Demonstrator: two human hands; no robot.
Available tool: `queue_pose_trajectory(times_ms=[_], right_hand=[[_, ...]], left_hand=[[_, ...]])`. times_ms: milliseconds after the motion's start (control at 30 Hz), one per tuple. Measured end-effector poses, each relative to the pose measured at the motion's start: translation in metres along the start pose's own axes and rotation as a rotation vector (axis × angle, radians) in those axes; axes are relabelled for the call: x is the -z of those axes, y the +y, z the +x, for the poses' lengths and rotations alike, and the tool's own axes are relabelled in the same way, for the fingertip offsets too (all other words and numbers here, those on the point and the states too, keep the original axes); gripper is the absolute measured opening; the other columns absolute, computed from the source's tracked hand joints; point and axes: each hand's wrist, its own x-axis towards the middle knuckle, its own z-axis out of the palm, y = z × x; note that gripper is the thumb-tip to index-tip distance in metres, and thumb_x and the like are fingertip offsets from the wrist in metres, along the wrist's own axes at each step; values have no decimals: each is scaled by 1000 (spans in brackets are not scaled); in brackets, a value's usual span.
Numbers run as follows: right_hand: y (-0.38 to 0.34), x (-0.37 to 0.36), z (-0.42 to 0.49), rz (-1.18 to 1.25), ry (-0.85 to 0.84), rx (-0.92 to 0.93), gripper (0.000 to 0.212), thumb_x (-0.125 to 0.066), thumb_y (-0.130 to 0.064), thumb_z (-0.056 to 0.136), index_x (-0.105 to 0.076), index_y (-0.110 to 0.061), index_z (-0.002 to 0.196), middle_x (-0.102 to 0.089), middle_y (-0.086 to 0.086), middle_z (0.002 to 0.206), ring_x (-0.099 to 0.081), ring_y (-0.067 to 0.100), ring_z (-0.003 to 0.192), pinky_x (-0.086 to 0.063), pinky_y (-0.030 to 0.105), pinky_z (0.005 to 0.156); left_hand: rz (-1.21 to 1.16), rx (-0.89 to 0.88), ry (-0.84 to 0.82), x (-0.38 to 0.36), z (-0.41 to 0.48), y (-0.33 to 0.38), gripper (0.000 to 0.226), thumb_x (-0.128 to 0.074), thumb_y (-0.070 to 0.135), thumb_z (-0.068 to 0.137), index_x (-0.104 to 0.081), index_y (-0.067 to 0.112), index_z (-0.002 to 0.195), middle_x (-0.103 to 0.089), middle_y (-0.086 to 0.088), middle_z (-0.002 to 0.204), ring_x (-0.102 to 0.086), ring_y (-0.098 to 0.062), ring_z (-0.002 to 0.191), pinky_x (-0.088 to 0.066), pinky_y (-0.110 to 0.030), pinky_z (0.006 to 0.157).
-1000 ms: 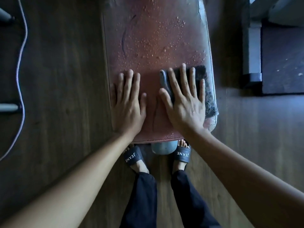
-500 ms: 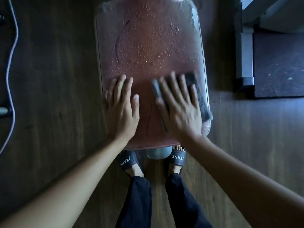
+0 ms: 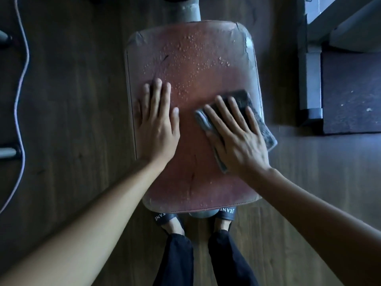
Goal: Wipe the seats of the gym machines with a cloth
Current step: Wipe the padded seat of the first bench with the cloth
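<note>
A reddish-brown padded seat (image 3: 193,182) fills the middle of the head view, with water droplets over its far half and worn, cracked corners. My left hand (image 3: 157,124) rests flat on the seat's left side, fingers straight and together. My right hand (image 3: 237,135) presses flat on a dark grey cloth (image 3: 245,100) at the seat's right edge; the cloth's corner hangs past that edge. Most of the cloth is hidden under my palm.
A grey support post (image 3: 188,9) leaves the seat's far end. A pale cable (image 3: 22,65) snakes over the wooden floor at left, beside metal bar ends (image 3: 7,152). A grey machine frame (image 3: 310,79) and dark mat (image 3: 350,89) stand at right. My sandalled feet (image 3: 162,217) are below the seat.
Both hands have moved farther up the seat, away from its near edge, and the right hand has slid the cloth along the right side. More of the near seat now shows wiped.
</note>
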Motion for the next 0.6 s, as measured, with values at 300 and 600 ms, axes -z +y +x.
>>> queue_pose_trajectory(times_ms=[300, 600], right_hand=[[-5, 5, 138, 76, 121, -136, 53, -27, -48, 105, -26, -31, 156, -20, -1, 164, -15, 22, 152, -12, 45, 124], [12, 11, 175, 122, 81, -240, 54, -23, -52, 104, -24, -35, 155, -18, -3, 165, -11, 21, 153, -7, 45, 124]], left_hand=[[71, 47, -45, 1, 1, 5, 54, -34, 31, 101, -28, 16, 153, -22, -3, 162, -14, -24, 151, -15, -48, 122], [86, 37, -24, 1, -1, 6, 53, -36, 32, 102, -32, 14, 151, -26, -5, 161, -18, -25, 150, -19, -49, 120]])
